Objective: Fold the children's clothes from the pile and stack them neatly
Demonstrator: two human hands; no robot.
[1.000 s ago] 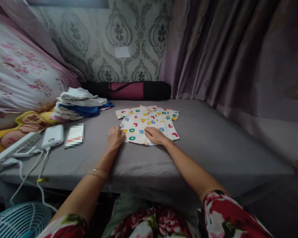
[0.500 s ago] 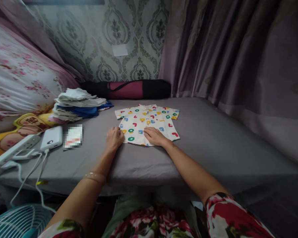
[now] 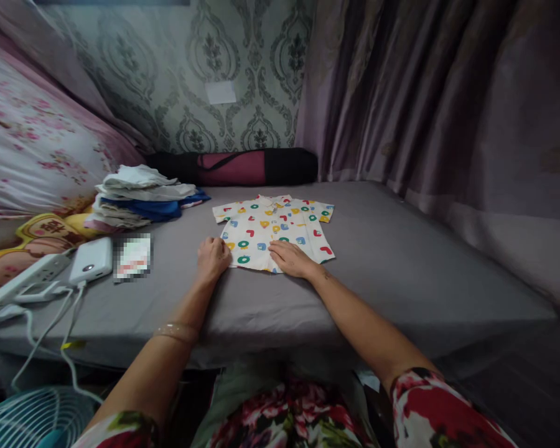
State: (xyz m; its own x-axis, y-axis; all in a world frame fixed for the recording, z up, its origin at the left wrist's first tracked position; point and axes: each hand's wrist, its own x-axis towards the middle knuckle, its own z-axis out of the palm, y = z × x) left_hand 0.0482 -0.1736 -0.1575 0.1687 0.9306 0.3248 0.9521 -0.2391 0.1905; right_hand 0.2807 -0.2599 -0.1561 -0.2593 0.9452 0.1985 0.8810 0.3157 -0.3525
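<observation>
A small short-sleeved white shirt [image 3: 280, 227], printed with colourful letters, lies spread out with its collar pointing away from me. At its lower left corner is my left hand [image 3: 213, 256], fingers curled in on the hem edge; the fingertips are partly hidden. My right hand [image 3: 292, 258] rests flat on the lower middle of the shirt, its fingers stretched out over the cloth. Beneath everything is a bed with a grey sheet [image 3: 382, 274].
To the left stands a pile of folded clothes [image 3: 140, 196]. Nearer are a white power bank [image 3: 92, 258], a power strip [image 3: 28, 280] with cables, and a blurred packet [image 3: 133, 257]. A black and maroon rolled bag [image 3: 233, 168] lies by the wall. A fan [image 3: 37, 417] sits lower left.
The view has shifted slightly, so everything sits a little further left. Both hands stay in place on the shirt.
</observation>
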